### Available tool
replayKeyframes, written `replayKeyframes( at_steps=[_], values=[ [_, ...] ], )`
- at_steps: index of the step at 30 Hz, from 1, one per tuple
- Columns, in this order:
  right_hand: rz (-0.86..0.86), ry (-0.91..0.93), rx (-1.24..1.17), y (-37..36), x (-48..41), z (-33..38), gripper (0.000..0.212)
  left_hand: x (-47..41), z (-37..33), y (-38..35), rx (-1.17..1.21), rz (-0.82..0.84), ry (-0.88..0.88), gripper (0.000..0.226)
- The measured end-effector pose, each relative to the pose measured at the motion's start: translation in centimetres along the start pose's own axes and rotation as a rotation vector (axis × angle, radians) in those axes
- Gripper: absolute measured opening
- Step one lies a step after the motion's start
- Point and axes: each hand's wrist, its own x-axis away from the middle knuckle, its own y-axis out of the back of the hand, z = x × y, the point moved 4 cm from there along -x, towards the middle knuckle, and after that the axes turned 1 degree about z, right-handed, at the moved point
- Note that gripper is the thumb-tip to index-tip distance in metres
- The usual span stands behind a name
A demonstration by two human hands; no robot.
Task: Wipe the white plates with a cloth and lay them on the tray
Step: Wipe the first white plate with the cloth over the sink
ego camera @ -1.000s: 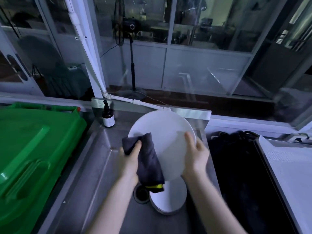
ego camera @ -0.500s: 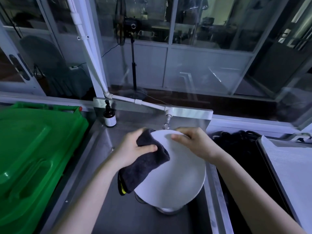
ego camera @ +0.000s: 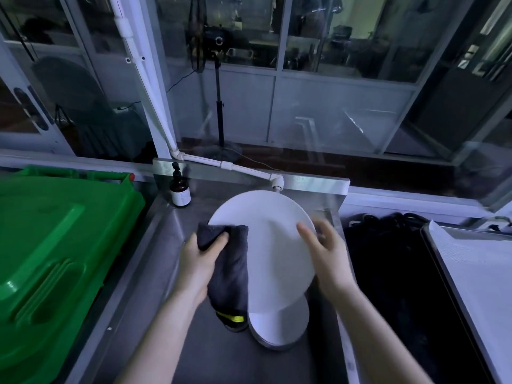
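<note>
Steel sink basin (ego camera: 155, 273) sat below a glass partition, with a green bin lid (ego camera: 55, 259) on the left and a brown pump bottle (ego camera: 180, 191) at the basin's back corner. I saw a white pipe (ego camera: 230, 166) running along the back ledge. I had the white plate (ego camera: 274, 245) held up over the basin, tilted, face toward the camera. My left hand (ego camera: 198, 264) was clamped on the dark cloth (ego camera: 228, 270), thumb on top, pressing it against the plate's left edge; the cloth hung down past the rim, yellow tag (ego camera: 234, 318) at its lower end. My right hand (ego camera: 325, 253) was on the plate's right rim, fingers partly spread, thumb across the front face. It was motion-blurred, so I could not tell how firm that grip was. Stack of plates (ego camera: 279, 325) lay flat in the basin directly below, partly hidden by the held plate. Tray (ego camera: 471, 273) with a pale liner sat at far right, well apart from the plate, past a dark mass (ego camera: 388, 259) I couldn't identify.
</note>
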Motion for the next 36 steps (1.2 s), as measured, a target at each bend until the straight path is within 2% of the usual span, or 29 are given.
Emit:
replayKeyframes(
  at_steps=[4, 6, 8, 10, 11, 14, 16, 17, 18, 20, 21, 22, 24, 26, 28, 30, 32, 36],
  values=[
    [0.386, 0.138, 0.349, -0.1, -2.2, 3.9, 0.012, -1.1, -3.5, -0.2, -0.124, 0.32, -0.115, 0.03],
    [0.469, 0.153, 0.412, -1.0, -2.2, 4.5, 0.01, -1.0, -5.2, -0.8, -0.189, 0.444, -0.169, 0.037],
    [0.456, 0.139, 0.323, -0.9, -2.3, 4.8, 0.013, -1.0, -5.6, -1.0, -0.181, 0.468, -0.178, 0.04],
    [0.353, 0.1, 0.211, -0.2, -2.5, 4.7, 0.015, -0.9, -4.5, -0.8, -0.11, 0.383, -0.13, 0.04],
    [0.249, 0.064, 0.135, 0.2, -2.4, 4.3, 0.015, -0.8, -3.7, -0.7, -0.072, 0.291, -0.095, 0.036],
    [-0.205, -0.106, -0.151, -0.8, -0.7, 1.5, 0.023, 0.9, -0.8, -1.7, 0.042, -0.086, 0.095, 0.027],
    [-0.434, -0.197, -0.297, -2.3, 1.3, -0.4, 0.023, 2.0, 0.6, -2.8, 0.15, -0.214, 0.235, 0.027],
    [-0.448, -0.206, -0.31, -2.6, 1.8, -0.9, 0.023, 2.1, 1.1, -3.0, 0.19, -0.216, 0.259, 0.025],
    [-0.393, -0.192, -0.271, -2.7, 2.0, -1.1, 0.022, 1.9, 1.4, -2.9, 0.199, -0.199, 0.261, 0.021],
    [-0.206, -0.077, -0.096, -1.9, 1.9, -0.8, 0.013, 1.1, 1.4, -2.0, 0.168, -0.167, 0.242, 0.014],
    [-0.115, 0.017, -0.005, -1.3, 1.9, -0.2, 0.017, 0.5, 1.3, -1.4, 0.176, -0.155, 0.229, 0.012],
    [-0.041, 0.128, 0.091, -0.6, 2.0, 0.4, 0.034, 0.0, 1.2, -0.7, 0.186, -0.145, 0.214, 0.011],
    [0.044, 0.461, 0.394, 0.4, 2.4, 1.9, 0.058, -1.0, 0.6, 0.1, 0.192, -0.121, 0.198, 0.01],
    [0.212, 0.83, 0.784, 0.2, 3.2, 3.0, 0.065, -1.9, 0.1, 0.4, 0.224, -0.078, 0.218, 0.015],
    [0.395, 1.0, 1.08, -0.4, 3.5, 2.8, 0.066, -2.5, -0.6, 0.3, 0.262, -0.037, 0.245, 0.018],
    [0.432, 1.121, 1.247, -1.4, 3.7, 2.7, 0.05, -2.7, -1.4, 0.0, 0.276, 0.0, 0.259, 0.019],
    [0.399, 1.231, 1.243, -2.1, 4.0, 2.9, 0.035, -2.7, -2.1, -0.2, 0.266, 0.045, 0.256, 0.018],
    [0.357, 1.316, 1.269, -2.5, 4.1, 3.2, 0.041, -2.9, -3.3, 0.0, 0.31, 0.13, 0.279, 0.018]
  ],
)
